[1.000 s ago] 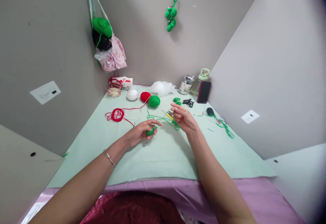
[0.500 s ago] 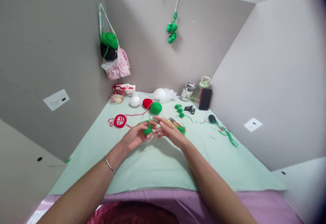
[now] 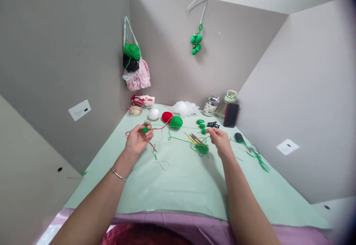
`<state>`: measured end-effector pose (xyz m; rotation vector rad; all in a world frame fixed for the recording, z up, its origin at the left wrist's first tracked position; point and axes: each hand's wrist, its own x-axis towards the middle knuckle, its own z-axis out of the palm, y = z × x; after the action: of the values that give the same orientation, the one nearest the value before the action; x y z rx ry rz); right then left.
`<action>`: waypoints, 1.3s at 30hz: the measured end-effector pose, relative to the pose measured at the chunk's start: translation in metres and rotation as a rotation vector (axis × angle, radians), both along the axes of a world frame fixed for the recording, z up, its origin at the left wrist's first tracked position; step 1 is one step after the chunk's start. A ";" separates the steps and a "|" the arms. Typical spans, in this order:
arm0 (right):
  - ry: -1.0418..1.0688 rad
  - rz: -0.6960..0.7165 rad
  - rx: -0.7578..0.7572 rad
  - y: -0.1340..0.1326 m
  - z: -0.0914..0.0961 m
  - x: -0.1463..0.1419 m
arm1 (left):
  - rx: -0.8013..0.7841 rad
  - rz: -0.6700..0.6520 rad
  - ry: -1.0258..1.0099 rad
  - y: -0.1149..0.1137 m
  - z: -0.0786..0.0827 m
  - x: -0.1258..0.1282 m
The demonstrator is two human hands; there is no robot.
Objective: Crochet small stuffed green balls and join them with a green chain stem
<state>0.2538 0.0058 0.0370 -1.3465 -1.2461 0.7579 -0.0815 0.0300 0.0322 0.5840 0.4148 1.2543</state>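
My left hand (image 3: 137, 139) is closed around a small green crocheted ball (image 3: 145, 129), its fingers covering part of it. From there a thin green yarn strand (image 3: 178, 127) runs taut across to my right hand (image 3: 221, 141), whose thumb and forefinger are pinched together on its far end. Whether a needle is also in that pinch I cannot tell. Red, white and green yarn ends dangle below my left hand. Scissors (image 3: 194, 137) lie between the hands, beside a loose tangle of green yarn (image 3: 201, 148).
Behind the hands sit a green yarn ball (image 3: 176, 122), a red yarn ball (image 3: 167, 117), a white yarn ball (image 3: 154, 114) and white stuffing (image 3: 185, 108). A pen holder (image 3: 210, 107), a bottle (image 3: 222, 107) and a phone (image 3: 231, 115) stand back right. A dark spool (image 3: 238, 137) lies right.
My hands, close together before, are now wide apart, the right moved rightward and the left leftward. The green strand between them is drawn straight. The whole view has shifted slightly.
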 end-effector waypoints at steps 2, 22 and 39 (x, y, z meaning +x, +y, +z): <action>-0.039 -0.048 0.002 0.002 0.000 0.004 | 0.017 0.034 0.016 0.002 -0.001 -0.003; -0.117 0.646 -0.167 -0.040 0.000 -0.091 | 0.198 -0.102 0.629 -0.023 -0.030 0.048; -0.542 0.053 -0.134 -0.003 -0.011 -0.032 | 0.217 -0.207 0.640 -0.031 -0.030 0.053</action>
<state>0.2220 0.0031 0.0260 -1.7021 -1.6800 0.5322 -0.0286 -0.0005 0.0023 1.1917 0.7321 0.8979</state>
